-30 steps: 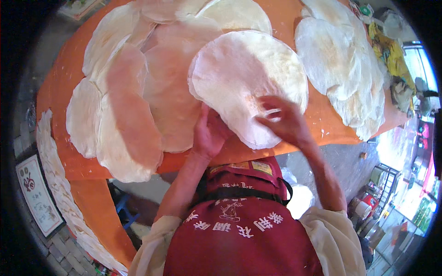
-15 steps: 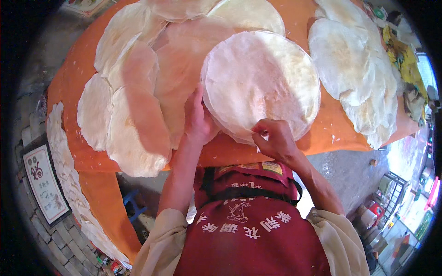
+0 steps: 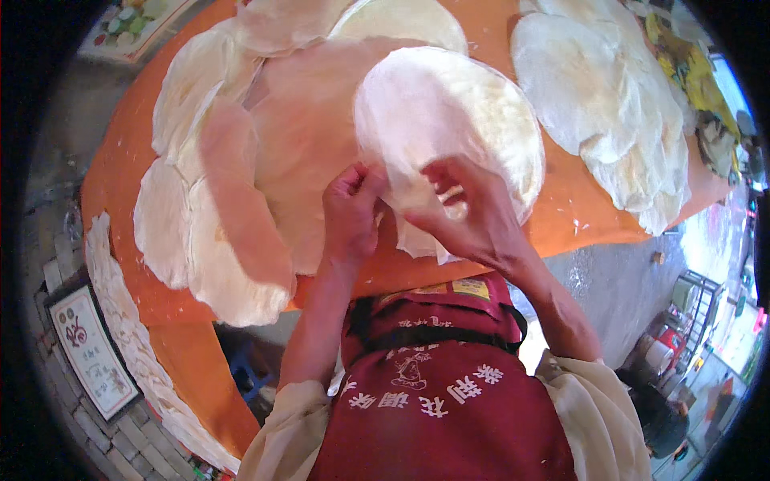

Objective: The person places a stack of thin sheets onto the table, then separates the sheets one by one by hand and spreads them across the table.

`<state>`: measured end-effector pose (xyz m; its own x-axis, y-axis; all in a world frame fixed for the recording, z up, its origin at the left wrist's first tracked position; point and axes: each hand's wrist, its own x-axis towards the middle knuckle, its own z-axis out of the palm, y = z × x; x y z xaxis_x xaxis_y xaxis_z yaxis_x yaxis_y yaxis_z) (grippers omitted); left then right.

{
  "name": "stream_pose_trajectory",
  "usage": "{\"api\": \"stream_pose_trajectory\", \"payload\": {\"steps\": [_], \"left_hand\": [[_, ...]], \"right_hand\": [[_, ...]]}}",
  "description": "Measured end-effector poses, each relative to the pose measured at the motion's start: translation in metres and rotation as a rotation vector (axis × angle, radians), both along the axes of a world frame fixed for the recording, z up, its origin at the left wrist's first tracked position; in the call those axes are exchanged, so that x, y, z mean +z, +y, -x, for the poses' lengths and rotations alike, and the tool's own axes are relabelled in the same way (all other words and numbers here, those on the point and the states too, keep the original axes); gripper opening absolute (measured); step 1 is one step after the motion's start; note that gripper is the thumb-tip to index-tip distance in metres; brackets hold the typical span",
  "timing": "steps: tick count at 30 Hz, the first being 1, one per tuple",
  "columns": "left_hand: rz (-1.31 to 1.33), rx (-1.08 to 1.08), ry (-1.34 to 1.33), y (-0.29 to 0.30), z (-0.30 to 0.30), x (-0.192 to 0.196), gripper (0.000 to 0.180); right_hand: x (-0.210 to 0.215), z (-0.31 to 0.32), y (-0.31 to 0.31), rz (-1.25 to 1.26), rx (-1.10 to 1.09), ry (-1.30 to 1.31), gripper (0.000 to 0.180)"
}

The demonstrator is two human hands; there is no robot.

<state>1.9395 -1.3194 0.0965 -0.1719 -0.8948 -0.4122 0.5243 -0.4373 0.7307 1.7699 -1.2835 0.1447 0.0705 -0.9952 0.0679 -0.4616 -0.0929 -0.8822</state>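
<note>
A stack of thin, pale round flatbreads (image 3: pixel 449 100) lies in front of me on the orange cloth, its near edge partly hidden by my hands. My left hand (image 3: pixel 351 212) is at the stack's left edge, thumb and fingertips pinched together on the rim of a thin flatbread. Over the near part of the stack is my right hand (image 3: pixel 477 212), its fingers curved and thumb apart, with nothing visible between them. Directly left of the stack lies a wide layer of shaded flatbread (image 3: pixel 301 144).
More flatbreads overlap on the left (image 3: pixel 233 232) and in a long pile on the right (image 3: pixel 593 88). The orange cloth (image 3: pixel 573 204) covers the table. A framed sign (image 3: pixel 95 353) stands at the left by a brick floor; a metal rack (image 3: pixel 694 309) is at the right.
My right hand has left its pinch at the stack's near edge, moved up slightly and spread its fingers. My left hand has closed into a pinch at the stack's left rim.
</note>
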Motion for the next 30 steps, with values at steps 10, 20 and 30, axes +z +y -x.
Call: {"api": "stream_pose_trajectory", "payload": {"steps": [10, 20, 30], "left_hand": [[0.085, 0.051, -0.284, 0.012, -0.019, -0.012, 0.008], [-0.04, 0.007, -0.302, 0.014, -0.089, -0.072, 0.034], [-0.22, -0.035, 0.252, 0.027, -0.039, -0.012, 0.046]], "right_hand": [[-0.006, 0.038, -0.017, -0.066, -0.355, 0.05, 0.017], [-0.026, 0.359, 0.085, -0.171, -0.992, 0.388, 0.026], [-0.042, 0.159, 0.022, -0.151, -0.3, -0.131, 0.049]]}}
